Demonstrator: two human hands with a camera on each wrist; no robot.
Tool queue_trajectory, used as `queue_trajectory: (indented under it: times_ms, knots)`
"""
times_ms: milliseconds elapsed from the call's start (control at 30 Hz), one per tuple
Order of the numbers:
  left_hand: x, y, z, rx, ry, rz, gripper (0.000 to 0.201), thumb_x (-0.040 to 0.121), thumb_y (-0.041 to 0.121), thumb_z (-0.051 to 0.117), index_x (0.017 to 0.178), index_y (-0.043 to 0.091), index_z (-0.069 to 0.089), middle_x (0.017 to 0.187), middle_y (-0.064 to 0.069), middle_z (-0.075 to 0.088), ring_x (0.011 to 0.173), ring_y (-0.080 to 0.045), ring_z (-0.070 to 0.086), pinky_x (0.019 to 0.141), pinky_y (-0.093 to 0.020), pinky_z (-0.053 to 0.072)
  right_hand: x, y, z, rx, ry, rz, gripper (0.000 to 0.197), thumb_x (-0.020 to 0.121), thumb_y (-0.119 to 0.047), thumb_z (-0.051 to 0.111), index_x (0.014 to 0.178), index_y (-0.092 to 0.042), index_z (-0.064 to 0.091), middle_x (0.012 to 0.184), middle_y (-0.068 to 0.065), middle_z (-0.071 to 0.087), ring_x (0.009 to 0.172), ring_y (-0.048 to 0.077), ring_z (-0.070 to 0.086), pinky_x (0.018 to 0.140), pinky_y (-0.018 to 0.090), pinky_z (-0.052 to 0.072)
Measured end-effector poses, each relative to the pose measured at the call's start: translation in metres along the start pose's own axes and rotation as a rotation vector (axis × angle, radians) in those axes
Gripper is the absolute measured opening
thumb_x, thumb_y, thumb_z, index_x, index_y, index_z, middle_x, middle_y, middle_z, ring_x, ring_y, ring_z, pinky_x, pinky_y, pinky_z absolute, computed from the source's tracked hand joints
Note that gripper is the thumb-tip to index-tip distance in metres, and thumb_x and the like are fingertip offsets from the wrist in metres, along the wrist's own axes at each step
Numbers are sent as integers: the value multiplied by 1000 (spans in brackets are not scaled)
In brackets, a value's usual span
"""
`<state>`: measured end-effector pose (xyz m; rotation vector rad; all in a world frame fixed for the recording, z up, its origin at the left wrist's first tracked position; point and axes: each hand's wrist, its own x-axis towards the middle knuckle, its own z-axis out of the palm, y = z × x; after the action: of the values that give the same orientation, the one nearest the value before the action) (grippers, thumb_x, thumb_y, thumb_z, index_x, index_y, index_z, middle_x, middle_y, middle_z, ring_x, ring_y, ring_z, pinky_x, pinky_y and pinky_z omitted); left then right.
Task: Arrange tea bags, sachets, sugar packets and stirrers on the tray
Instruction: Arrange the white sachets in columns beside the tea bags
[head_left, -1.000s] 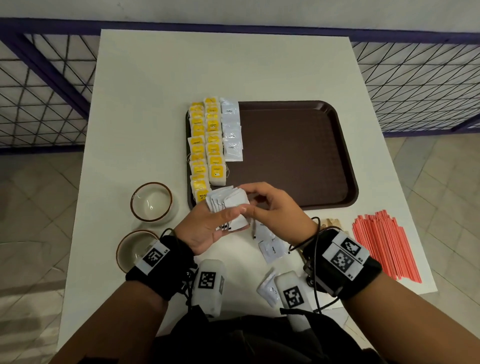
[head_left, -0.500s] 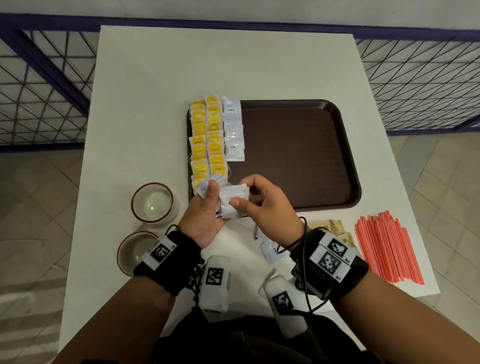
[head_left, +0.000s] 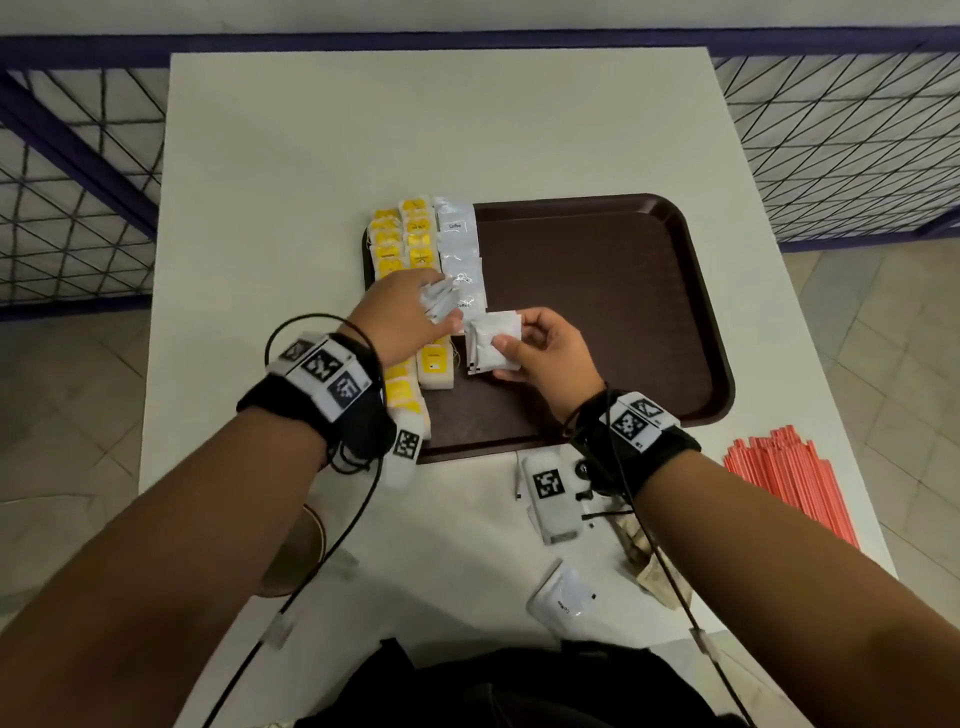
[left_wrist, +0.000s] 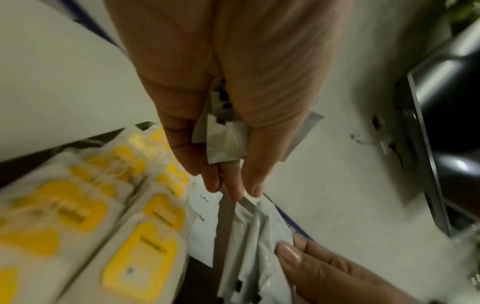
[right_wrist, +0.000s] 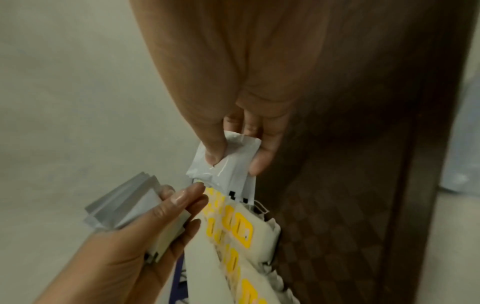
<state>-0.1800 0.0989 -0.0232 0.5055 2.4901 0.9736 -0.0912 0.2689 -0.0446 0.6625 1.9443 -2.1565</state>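
Note:
A dark brown tray (head_left: 623, 291) lies on the white table. Along its left side run two rows of yellow-labelled tea bags (head_left: 410, 234) and a column of white sachets (head_left: 460, 260). My left hand (head_left: 410, 317) hovers over the tea bags and grips a fanned stack of white sachets (head_left: 439, 301) (left_wrist: 226, 139) (right_wrist: 130, 203). My right hand (head_left: 540, 353), just right of it above the tray, pinches a few white sachets (head_left: 491, 345) (right_wrist: 223, 164) between thumb and fingers. Red stirrers (head_left: 789, 488) lie on the table right of the tray.
Loose white sachets (head_left: 563, 603) and brown packets (head_left: 654, 566) lie on the table near its front edge. A bowl (head_left: 296, 551) sits partly under my left forearm. Purple railing with wire mesh (head_left: 78, 208) flanks the table. The right part of the tray is bare.
Both hands moved forward from the table's front onto the tray. The single sachet bundle has been split: the left hand keeps the stack, the right hand has pulled a few sachets away.

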Motion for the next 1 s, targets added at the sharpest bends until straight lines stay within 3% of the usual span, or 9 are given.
queue_trajectory:
  times_ms: [67,167,300,367,500,600,733,867,1000]
  knots:
    - [22,1,-1,116,-17,29,20,81,26,66,83,9,57,80,-2,57,74,-18,51,68,-27,36,11,2,1,0,0,25,14,86,-3,62,94,-14,56,86,4,64,80,18,64,66,30,59]
    - [43,7,-3,240,-115,71,15,86,23,59,79,11,51,82,-9,56,76,-21,49,67,-25,30,24,4,2,-8,-2,53,14,87,-5,62,99,-9,57,89,6,66,81,19,65,68,33,59]
    - [57,13,-5,384,-237,112,16,83,20,64,91,8,57,96,-14,61,93,-30,56,72,-25,32,34,7,2,-14,13,75,16,87,-6,63,101,-8,57,93,8,67,82,20,66,71,37,59]
    - [61,13,-4,407,-254,117,13,83,19,63,86,11,53,92,-13,60,92,-31,56,71,-25,32,37,7,2,-40,26,74,13,86,-7,64,97,-11,58,91,5,67,82,19,66,72,41,59]
    - [68,12,1,453,-241,75,12,83,20,61,85,17,50,98,-12,62,93,-31,57,71,-27,38,40,4,0,-253,93,50,11,85,-12,66,89,-11,56,79,-3,57,71,10,61,62,41,60]
    - [70,9,5,493,-221,40,21,84,23,61,102,14,59,109,-12,63,99,-33,58,80,-36,45,42,4,-2,-411,84,28,12,84,-14,67,87,-11,56,74,-1,51,65,11,56,55,38,59]
    - [69,7,9,582,-218,20,37,86,25,61,122,18,54,122,-9,59,110,-33,55,91,-39,40,40,5,-7,-568,-8,31,18,85,-15,66,74,-8,53,69,2,43,59,13,52,53,35,59]
    - [68,9,9,646,-212,25,35,89,23,57,123,19,53,123,-7,59,113,-32,53,96,-39,35,41,6,-9,-684,-46,23,19,82,-19,69,84,-2,59,68,3,47,65,21,55,62,43,58]
    - [66,13,10,679,-200,5,31,89,23,54,121,21,53,119,-5,60,112,-31,53,99,-40,30,38,9,-6,-721,-3,12,17,77,-21,74,78,-13,59,64,-4,49,65,20,56,72,44,56]
